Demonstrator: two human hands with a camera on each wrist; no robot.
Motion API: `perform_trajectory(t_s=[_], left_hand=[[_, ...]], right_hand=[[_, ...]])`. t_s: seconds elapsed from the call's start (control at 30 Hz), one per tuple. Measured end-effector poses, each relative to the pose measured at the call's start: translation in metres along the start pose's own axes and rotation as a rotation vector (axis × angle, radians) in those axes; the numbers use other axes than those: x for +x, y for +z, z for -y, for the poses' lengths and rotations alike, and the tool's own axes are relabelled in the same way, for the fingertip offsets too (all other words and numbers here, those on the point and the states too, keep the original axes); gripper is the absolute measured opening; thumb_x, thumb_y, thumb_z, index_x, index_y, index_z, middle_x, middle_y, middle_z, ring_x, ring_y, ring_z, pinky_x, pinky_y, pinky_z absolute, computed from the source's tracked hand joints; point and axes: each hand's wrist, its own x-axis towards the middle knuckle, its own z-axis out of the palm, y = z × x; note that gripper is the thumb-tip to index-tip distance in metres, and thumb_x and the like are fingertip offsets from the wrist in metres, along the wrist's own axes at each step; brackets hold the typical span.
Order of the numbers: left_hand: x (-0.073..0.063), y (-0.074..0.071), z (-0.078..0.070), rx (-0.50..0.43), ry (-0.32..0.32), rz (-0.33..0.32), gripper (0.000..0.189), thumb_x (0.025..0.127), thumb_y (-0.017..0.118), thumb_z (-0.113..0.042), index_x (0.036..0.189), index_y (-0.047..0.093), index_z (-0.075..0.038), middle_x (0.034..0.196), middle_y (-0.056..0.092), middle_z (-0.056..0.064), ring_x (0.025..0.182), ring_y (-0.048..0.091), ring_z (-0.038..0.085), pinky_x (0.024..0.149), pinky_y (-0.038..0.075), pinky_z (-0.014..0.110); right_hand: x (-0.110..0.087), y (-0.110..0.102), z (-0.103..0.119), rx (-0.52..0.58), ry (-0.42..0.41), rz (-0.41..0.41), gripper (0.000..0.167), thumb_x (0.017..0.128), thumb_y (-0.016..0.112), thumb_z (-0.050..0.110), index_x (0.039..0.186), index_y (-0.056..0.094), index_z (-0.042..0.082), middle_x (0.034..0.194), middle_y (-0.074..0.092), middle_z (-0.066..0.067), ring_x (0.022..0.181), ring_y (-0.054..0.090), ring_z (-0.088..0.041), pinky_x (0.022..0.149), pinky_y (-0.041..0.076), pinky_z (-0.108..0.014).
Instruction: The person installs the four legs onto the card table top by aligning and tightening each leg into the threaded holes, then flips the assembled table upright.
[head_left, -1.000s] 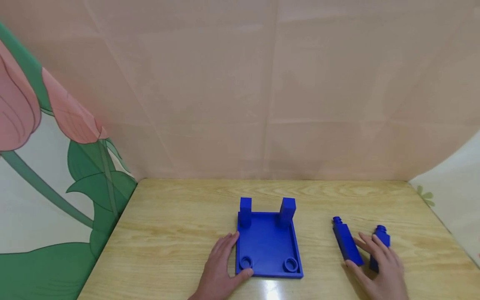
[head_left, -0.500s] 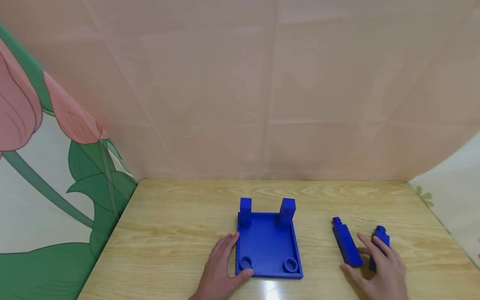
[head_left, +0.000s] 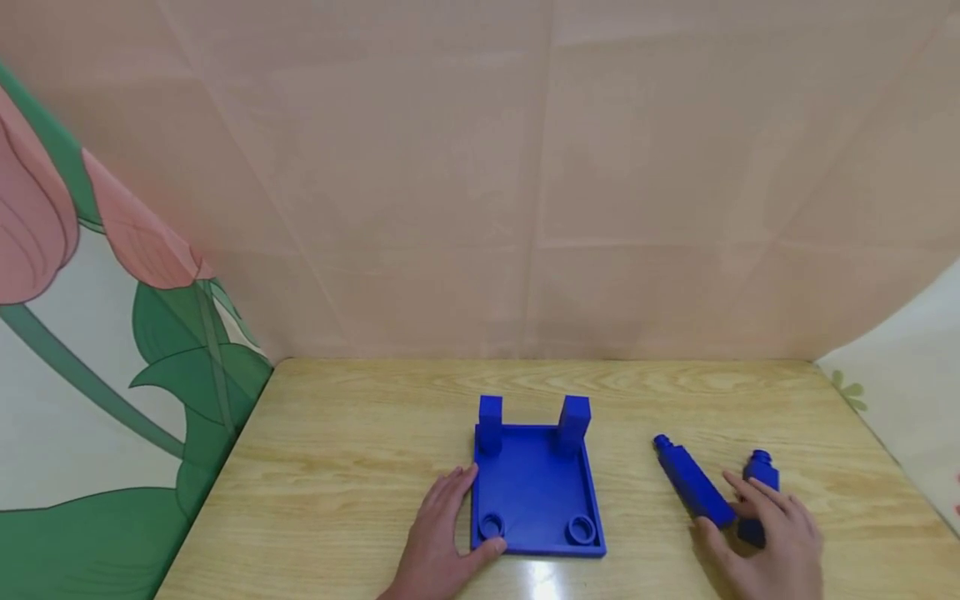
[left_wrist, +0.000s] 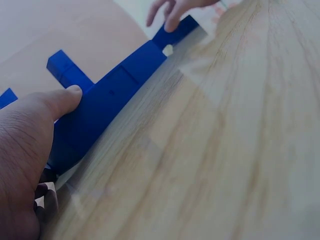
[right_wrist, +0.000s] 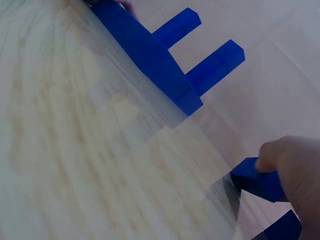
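A blue square tray-like base (head_left: pixel 532 492) lies on the table, with two square legs (head_left: pixel 574 421) upright at its far corners and two round sockets (head_left: pixel 581 529) at its near corners. My left hand (head_left: pixel 442 533) holds its near left corner, thumb (left_wrist: pixel 70 100) on the front edge and fingers along the left side. To the right, a loose blue leg (head_left: pixel 686 479) with a ridged, screw-like end lies slanted. My right hand (head_left: pixel 776 533) pinches its near end, the thumb (right_wrist: pixel 272 152) on one side. Another such leg (head_left: pixel 763 473) lies partly hidden beneath that hand.
The wood-grain table (head_left: pixel 337 467) extends on both sides of the base. A plain pinkish cloth (head_left: pixel 420 208) hangs behind its far edge, and a cloth with printed tulips (head_left: pixel 165 350) hangs on the left.
The nearer loose leg has turned, its ridged end swinging left and its near end shifting right. My right hand has closed in on it and shifted slightly right. The left hand and base stay still.
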Motion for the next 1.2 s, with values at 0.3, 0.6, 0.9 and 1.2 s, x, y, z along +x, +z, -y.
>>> perform_trajectory(t_s=[0.3,0.6,0.9,1.2], left_hand=[[-0.001,0.000,0.000,0.003,-0.012,0.017,0.097,0.093,0.077,-0.069,0.173,0.041,-0.027,0.174,0.044,0.014,0.161,0.035,0.048,0.123,0.034,0.079],[0.000,-0.001,-0.001,0.015,0.005,0.015,0.096,0.094,0.077,-0.069,0.173,0.041,-0.026,0.174,0.044,0.014,0.161,0.035,0.047,0.123,0.035,0.078],[0.000,-0.001,-0.002,0.038,0.020,0.014,0.097,0.095,0.076,-0.070,0.173,0.041,-0.024,0.174,0.044,0.014,0.161,0.036,0.047,0.121,0.037,0.078],[0.002,-0.009,-0.003,0.158,0.072,0.032,0.104,0.091,0.075,-0.077,0.173,0.040,-0.023,0.172,0.049,0.010,0.158,0.045,0.038,0.123,0.043,0.069]], right_hand=[[-0.002,-0.003,0.006,0.232,0.061,-0.256,0.070,0.063,0.088,-0.007,0.131,0.070,-0.014,0.105,0.061,0.040,0.101,0.055,0.019,0.101,0.039,-0.006],[-0.002,0.001,0.021,0.630,0.061,-0.447,0.049,0.070,0.070,-0.033,0.118,0.058,-0.033,0.111,0.078,0.005,0.104,0.073,-0.006,0.099,0.056,-0.015],[0.001,-0.008,0.041,0.650,0.257,-0.428,0.045,0.075,0.068,-0.037,0.119,0.059,-0.033,0.109,0.079,0.005,0.103,0.075,-0.006,0.080,0.062,-0.012],[0.002,-0.003,0.045,0.965,0.188,-0.496,0.042,0.074,0.061,-0.041,0.115,0.062,-0.031,0.108,0.081,-0.008,0.103,0.078,-0.012,0.079,0.063,-0.014]])
